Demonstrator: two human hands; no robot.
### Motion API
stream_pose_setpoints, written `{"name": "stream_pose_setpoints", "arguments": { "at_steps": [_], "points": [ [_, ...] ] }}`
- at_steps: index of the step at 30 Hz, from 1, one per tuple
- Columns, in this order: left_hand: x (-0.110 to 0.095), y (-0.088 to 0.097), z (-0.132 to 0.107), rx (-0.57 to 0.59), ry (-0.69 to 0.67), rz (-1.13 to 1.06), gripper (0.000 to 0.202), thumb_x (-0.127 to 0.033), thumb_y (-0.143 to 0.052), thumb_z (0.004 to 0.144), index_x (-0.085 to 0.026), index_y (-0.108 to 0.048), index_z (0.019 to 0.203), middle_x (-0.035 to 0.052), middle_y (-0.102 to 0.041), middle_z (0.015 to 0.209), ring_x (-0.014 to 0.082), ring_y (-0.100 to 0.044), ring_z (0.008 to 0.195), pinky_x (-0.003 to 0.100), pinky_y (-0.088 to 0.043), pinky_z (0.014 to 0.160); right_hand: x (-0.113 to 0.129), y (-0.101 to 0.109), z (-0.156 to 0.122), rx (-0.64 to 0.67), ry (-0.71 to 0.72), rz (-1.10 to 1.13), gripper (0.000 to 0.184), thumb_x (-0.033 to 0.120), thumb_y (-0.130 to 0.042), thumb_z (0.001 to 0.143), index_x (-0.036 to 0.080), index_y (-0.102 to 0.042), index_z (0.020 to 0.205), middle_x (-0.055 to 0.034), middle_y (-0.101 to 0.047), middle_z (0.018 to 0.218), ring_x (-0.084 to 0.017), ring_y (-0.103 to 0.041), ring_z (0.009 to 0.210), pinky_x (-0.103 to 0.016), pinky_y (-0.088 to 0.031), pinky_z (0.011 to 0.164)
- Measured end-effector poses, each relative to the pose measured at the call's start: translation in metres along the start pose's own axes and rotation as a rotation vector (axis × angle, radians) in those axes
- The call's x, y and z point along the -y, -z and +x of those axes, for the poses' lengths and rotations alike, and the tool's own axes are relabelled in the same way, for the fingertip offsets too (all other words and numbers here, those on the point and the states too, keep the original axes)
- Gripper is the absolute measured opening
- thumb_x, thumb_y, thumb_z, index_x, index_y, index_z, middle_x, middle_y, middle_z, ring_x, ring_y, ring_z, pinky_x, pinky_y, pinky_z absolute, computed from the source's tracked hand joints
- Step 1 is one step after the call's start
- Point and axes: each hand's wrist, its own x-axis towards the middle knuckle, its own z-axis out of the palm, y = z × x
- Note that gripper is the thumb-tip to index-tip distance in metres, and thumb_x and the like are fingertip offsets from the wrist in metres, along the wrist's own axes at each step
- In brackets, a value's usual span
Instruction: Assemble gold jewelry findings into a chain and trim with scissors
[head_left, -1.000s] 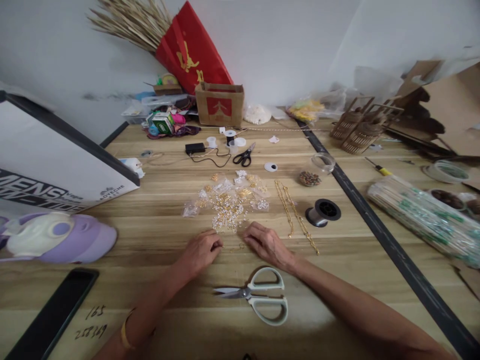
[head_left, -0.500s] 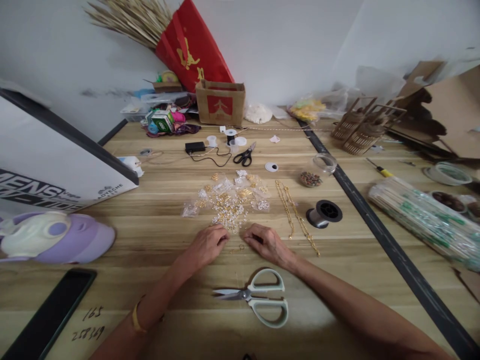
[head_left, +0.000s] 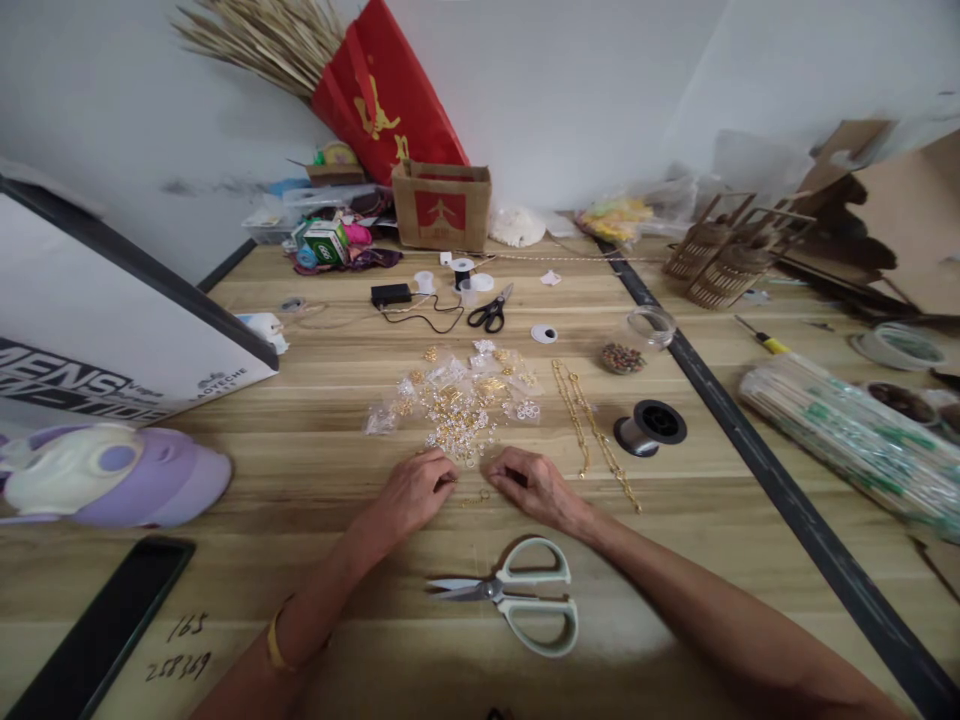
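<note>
Left grip [head_left: 416,490] curls narrow, thumb near forefinger, low over the surface [head_left: 405,650]; whether it pinches something tiny I cannot tell. Just beyond spreads the heap of clear and gold beads [head_left: 456,420], hard, smooth, likely slippery, best lifted singly by fingertip. Between my two grips lies the short gold chain [head_left: 475,498], thin, limp, almost weightless I'd judge; I would nip it by the ring at its right end. Nearer me rest pale-handled scissors [head_left: 491,590], stiff blades pointing left. Right grip [head_left: 532,485] bends low, fingertips unclear, contents uncertain. Farther right run longer gold chains [head_left: 599,435], supple-looking, then a black-rimmed spool [head_left: 646,430] of grey wire or thread.
</note>
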Motion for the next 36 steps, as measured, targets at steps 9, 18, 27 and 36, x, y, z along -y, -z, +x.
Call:
{"name": "stream_pose_setpoints", "arguments": {
  "at_steps": [9, 18, 27, 36],
  "points": [
    [0.002, -0.005, 0.0, -0.074, 0.058, -0.209, 0.009, -0.012, -0.055, 0.075, -0.016, -0.06, 0.069, 0.0009, -0.06, 0.069, 0.0123, -0.053, 0.061, 0.023, -0.04, 0.061, -0.003, -0.001, 0.001, -0.003, 0.012, 0.009, 0.011, 0.018, -0.051, 0.085, 0.016, -0.061, 0.081, -0.0029, -0.06, 0.077, -0.013, -0.054, 0.068, -0.022, -0.04, 0.062],
    [0.007, -0.015, 0.003, -0.122, 0.159, -0.775, 0.014, -0.024, -0.062, 0.072, -0.013, -0.063, 0.08, 0.0015, -0.064, 0.07, 0.0123, -0.057, 0.065, 0.022, -0.044, 0.062, -0.006, -0.002, 0.001, -0.031, -0.035, 0.054, 0.013, 0.023, -0.052, 0.085, 0.015, -0.061, 0.081, -0.0018, -0.059, 0.072, -0.012, -0.051, 0.063, -0.022, -0.038, 0.058],
    [-0.002, -0.016, 0.012, -0.105, 0.228, -0.994, 0.013, -0.022, -0.068, 0.064, -0.013, -0.066, 0.072, 0.0, -0.063, 0.061, 0.0102, -0.055, 0.058, 0.021, -0.043, 0.057, -0.005, -0.002, -0.001, -0.091, -0.082, 0.278, 0.019, 0.034, -0.052, 0.087, 0.016, -0.058, 0.084, -0.0005, -0.055, 0.069, -0.01, -0.046, 0.056, -0.021, -0.036, 0.052],
    [-0.01, -0.021, 0.019, -0.074, 0.166, -0.975, 0.009, -0.02, -0.068, 0.065, -0.012, -0.066, 0.069, 0.0007, -0.064, 0.064, 0.0107, -0.056, 0.061, 0.021, -0.044, 0.06, 0.007, 0.002, 0.0, 0.027, 0.064, 0.306, 0.019, 0.029, -0.051, 0.088, 0.014, -0.062, 0.081, -0.0086, -0.064, 0.095, -0.017, -0.059, 0.088, -0.027, -0.045, 0.078]
  ]
}}
